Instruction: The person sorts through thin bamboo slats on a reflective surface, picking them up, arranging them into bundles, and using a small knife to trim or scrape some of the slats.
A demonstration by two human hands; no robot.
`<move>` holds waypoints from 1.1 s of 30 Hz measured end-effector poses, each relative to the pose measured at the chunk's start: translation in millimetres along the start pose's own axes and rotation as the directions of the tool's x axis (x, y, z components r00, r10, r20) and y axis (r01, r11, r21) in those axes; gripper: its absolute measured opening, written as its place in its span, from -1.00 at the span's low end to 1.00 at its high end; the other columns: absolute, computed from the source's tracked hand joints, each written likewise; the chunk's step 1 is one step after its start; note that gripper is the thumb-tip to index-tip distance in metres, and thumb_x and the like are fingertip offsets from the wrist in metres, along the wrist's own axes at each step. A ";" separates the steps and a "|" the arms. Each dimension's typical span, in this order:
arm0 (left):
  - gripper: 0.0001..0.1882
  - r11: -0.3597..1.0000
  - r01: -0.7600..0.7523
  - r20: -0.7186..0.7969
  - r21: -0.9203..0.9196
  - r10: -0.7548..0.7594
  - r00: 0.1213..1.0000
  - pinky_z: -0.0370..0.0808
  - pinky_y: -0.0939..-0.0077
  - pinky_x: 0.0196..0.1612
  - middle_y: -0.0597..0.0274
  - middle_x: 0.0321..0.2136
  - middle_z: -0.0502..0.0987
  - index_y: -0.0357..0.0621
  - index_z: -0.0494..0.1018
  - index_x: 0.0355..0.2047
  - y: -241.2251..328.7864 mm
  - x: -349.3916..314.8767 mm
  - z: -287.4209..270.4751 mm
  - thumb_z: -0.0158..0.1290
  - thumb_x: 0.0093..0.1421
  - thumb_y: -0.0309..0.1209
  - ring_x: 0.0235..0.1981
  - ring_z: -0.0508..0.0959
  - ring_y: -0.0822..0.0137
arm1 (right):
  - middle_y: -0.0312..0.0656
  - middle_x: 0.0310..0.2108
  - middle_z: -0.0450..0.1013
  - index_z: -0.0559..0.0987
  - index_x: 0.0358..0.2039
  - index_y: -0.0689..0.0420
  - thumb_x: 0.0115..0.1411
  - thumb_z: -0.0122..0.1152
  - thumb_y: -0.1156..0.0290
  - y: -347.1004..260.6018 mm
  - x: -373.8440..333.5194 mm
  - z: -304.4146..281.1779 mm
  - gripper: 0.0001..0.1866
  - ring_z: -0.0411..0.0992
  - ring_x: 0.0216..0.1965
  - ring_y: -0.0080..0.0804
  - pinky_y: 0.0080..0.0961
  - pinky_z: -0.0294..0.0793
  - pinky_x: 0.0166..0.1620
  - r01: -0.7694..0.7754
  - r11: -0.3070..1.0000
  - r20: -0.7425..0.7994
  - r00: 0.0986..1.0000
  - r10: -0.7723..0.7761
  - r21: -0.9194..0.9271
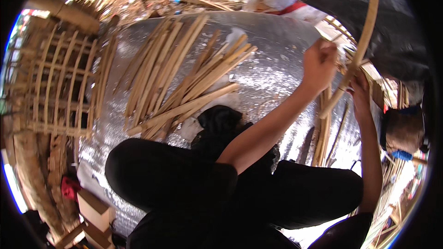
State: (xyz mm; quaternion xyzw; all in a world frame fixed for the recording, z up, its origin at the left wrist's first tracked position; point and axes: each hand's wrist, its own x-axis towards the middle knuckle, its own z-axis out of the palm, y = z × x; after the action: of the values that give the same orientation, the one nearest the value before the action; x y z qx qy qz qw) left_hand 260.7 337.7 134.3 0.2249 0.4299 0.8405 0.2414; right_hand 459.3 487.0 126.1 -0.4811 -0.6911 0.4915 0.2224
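Note:
A long, slightly curved bamboo strip [367,32] slants through the air at the right, above the silvery mat [272,41]. My right hand [361,92] grips it near its lower half, the fingers partly behind the strip. Just left of the strip is my left hand [320,64], raised with its fingers curled closed. Whatever may be in the left hand is hidden by the fingers. More bamboo strips [323,133] lie on the mat beneath my hands. Next to them is a narrow dark flat piece [306,145].
A spread pile of bamboo strips [184,74] covers the mat's left half. A dark cloth bundle [220,119] sits before my black-clad legs [170,170]. At the left stands a lattice of sticks [62,83], with a cardboard box [94,207] below. Black sheeting [392,27] hangs upper right.

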 end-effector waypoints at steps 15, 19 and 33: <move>-0.69 0.342 -0.452 0.502 0.824 -0.069 0.862 0.60 0.24 -0.14 0.05 -0.32 0.68 -0.14 0.62 -0.14 205.5 25.2 -291.9 0.18 0.32 -0.15 -0.21 0.70 0.02 | -0.33 -0.15 0.52 0.50 0.08 0.09 0.42 0.00 0.41 -6.8 20.2 100.5 -0.73 0.47 -0.24 -0.62 -0.57 0.43 -0.25 0.120 0.983 0.432 0.900 -0.050 -0.137; -0.59 0.298 0.485 -0.500 0.822 -0.029 0.865 0.56 0.24 0.03 -0.02 -0.07 0.63 -0.31 0.48 0.06 177.5 -208.8 -459.6 0.26 0.28 -0.39 -0.05 0.63 0.11 | -0.32 -0.10 0.51 0.49 0.08 0.11 0.42 0.00 0.41 -35.6 -6.2 137.3 -0.73 0.46 -0.18 -0.61 -0.55 0.42 -0.21 0.116 0.967 0.541 0.840 0.027 -0.228; 0.05 -0.291 0.897 -0.931 0.334 0.046 0.362 0.23 -0.25 0.22 -0.16 0.19 0.26 -0.17 0.19 0.30 189.1 -524.9 -503.4 0.29 0.00 0.25 0.24 0.27 -0.25 | -0.29 -0.19 0.48 0.44 -0.07 0.09 0.49 -0.03 0.45 -1.0 -31.1 275.4 -0.90 0.46 -0.22 -0.54 -0.48 0.50 -0.16 -0.046 0.935 0.716 0.630 0.301 -0.352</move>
State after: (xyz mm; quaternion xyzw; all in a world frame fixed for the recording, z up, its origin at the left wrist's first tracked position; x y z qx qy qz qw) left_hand 336.4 -383.0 -64.4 -0.2156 0.9546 0.0879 0.1859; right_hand 257.6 331.3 16.9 -0.3236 -0.7359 0.5555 -0.2126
